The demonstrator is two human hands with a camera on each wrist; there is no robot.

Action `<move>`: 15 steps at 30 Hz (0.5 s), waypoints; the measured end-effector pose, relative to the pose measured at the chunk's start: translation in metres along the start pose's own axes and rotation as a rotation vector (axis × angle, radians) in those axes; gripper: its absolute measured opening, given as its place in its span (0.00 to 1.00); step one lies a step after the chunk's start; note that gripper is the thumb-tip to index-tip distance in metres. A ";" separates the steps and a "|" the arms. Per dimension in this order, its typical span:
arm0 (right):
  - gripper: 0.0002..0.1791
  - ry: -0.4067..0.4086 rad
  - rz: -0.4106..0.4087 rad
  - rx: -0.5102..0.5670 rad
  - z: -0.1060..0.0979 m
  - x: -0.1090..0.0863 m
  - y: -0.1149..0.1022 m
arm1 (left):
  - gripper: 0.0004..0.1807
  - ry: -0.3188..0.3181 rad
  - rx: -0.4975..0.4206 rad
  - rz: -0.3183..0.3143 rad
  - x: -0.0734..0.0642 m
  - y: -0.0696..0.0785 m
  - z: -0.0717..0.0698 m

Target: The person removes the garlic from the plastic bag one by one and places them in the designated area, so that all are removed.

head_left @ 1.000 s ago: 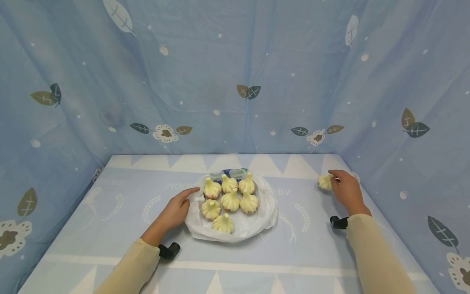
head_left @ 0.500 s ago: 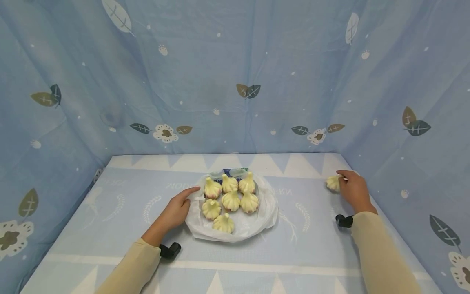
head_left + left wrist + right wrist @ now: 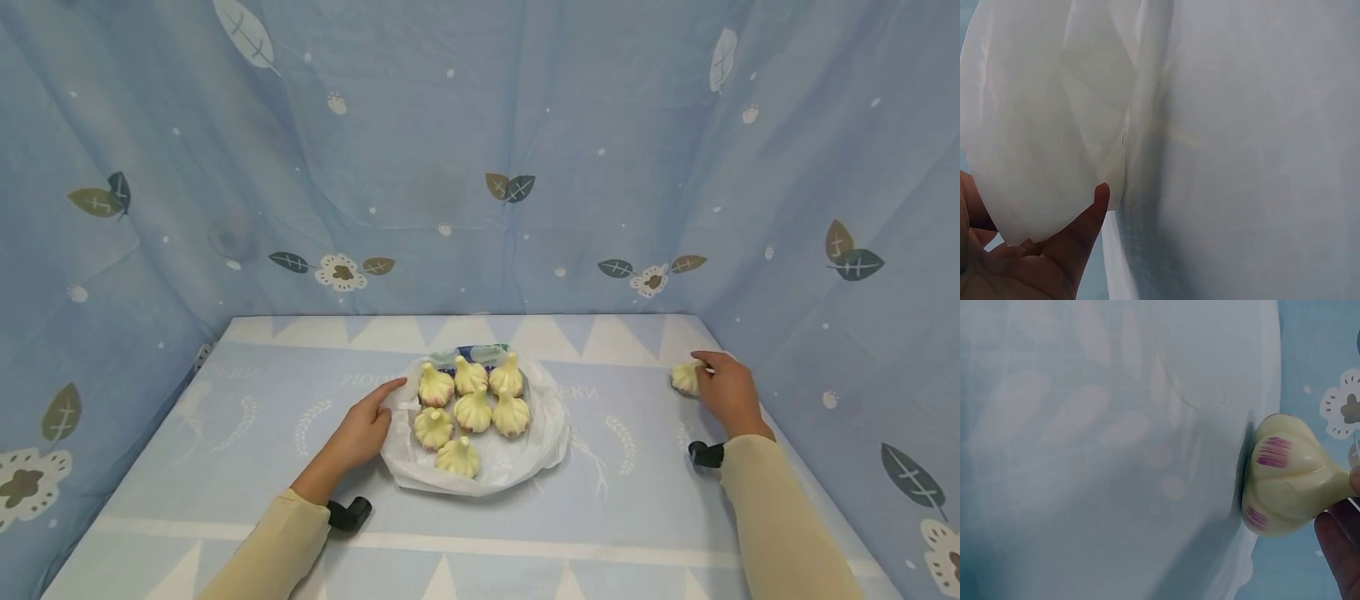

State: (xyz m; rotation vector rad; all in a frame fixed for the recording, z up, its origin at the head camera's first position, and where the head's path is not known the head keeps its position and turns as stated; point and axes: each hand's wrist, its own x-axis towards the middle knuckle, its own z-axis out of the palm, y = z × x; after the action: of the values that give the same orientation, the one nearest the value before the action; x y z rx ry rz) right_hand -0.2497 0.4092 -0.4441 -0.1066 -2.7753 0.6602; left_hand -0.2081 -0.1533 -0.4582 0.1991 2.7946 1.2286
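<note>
Sleeves: two, cream; left and right forearms reach over the near edge.
Wrist devices: two, black; left and right, one by each cuff.
Counter: covered in pale blue and white printed cloth; carries the lot.
Left hand: at the bag's left side, thumb and fingers clamped on its edge, index finger lying along the rim; presumably to keep the mouth spread and the bag from sliding.
Bag: white plastic, mouth upward, rim spread wide, blue and green print at its far side; centre of the counter.
Garlic in bag: seven bulbs, most stems upward, probably because broad bases sit steadily.
Right hand: far right, fingertips pinching one bulb's stem, likely the handiest narrow grip.
Single garlic bulb: far right, well apart from the bag; purple-streaked; contact with cloth uncertain.
Curtain: blue, leaf-and-flower pattern, behind everything.
</note>
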 end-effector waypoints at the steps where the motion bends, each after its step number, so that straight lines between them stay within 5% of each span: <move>1: 0.20 -0.007 -0.003 0.001 0.000 0.000 -0.001 | 0.29 0.001 0.001 -0.001 0.000 0.000 0.000; 15: 0.21 -0.062 -0.014 -0.013 0.000 0.000 -0.002 | 0.28 -0.010 -0.025 -0.021 -0.003 0.000 0.001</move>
State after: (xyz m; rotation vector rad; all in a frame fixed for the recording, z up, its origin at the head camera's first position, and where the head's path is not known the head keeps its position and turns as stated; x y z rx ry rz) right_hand -0.2501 0.4075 -0.4431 -0.0711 -2.8379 0.6525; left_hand -0.2051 -0.1532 -0.4583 0.1732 2.7643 1.2541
